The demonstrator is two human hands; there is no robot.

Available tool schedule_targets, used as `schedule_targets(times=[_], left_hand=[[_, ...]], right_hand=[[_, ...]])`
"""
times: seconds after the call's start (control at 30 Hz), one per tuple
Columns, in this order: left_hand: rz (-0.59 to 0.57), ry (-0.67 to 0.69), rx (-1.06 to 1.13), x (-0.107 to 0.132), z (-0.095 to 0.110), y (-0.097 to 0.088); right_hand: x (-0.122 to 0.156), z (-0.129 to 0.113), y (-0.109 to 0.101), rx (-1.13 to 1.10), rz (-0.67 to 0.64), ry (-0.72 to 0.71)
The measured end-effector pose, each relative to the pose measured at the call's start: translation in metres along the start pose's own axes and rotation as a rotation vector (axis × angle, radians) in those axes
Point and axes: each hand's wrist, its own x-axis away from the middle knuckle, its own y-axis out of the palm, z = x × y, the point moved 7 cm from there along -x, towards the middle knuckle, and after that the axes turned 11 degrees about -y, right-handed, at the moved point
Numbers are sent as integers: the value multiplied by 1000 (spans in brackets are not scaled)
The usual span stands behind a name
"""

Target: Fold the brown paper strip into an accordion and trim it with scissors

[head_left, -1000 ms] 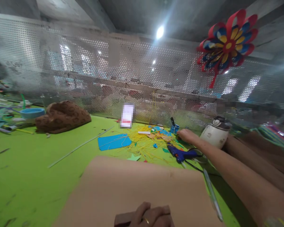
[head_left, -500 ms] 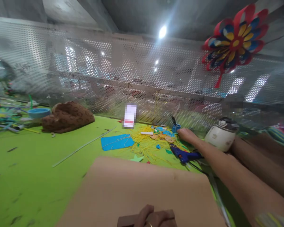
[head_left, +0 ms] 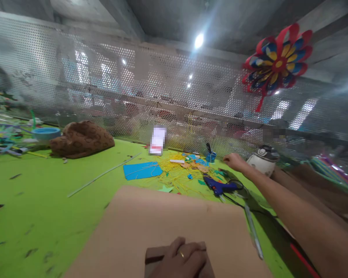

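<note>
At the bottom centre, my left hand, with a ring on one finger, is closed over a folded brown cardboard piece. Under it lies a large sheet of brown paper. My right hand reaches out at the right above the green table, its fingers curled together; what they may hold is too small to make out. A small blue container with a dark handle sticking up stands just left of that hand, apart from it. Nearer to me lies a blue glue gun with its black cord.
Yellow strings and paper scraps are strewn mid-table beside a blue sheet. A phone leans against the perforated panel. A brown cloth bundle, blue tape roll, white container and utility knife lie around.
My right hand has come away from the small blue container, to its right. My left hand, with the cardboard piece, shows higher in the view. The view has shifted slightly.
</note>
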Motion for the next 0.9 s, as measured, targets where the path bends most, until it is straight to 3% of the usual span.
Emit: schedule_targets(times=[0.1,0.2,0.33,0.43,0.53,0.6,0.7,0.8,0.9], left_hand=[[-70,-8,29,-4,10,-19],[-176,58,108,-5,29,-44],[-216,-130,295,-15,27,-67],[-190,-280,447,-22,10,-64],[-128,-490,592,-25,-15,-55],[-85,-573,701,-25,-24,-52],[-39,-582,687,-28,-27,-59],[-37,-493,456,-32,-24,-72],[-192,-423,191,-32,-26,-73]], right_hand=[[40,2,-43,-45,133,49],[94,-27,-74,-121,211,66],[169,-123,-93,-596,222,-104],[210,-203,-95,-722,123,-258],[231,-253,-86,-760,69,-364],[234,-264,-77,-765,125,-344],[234,-267,-66,-719,209,-346],[233,-267,-58,-649,246,-368],[231,-263,-55,-640,266,-314]])
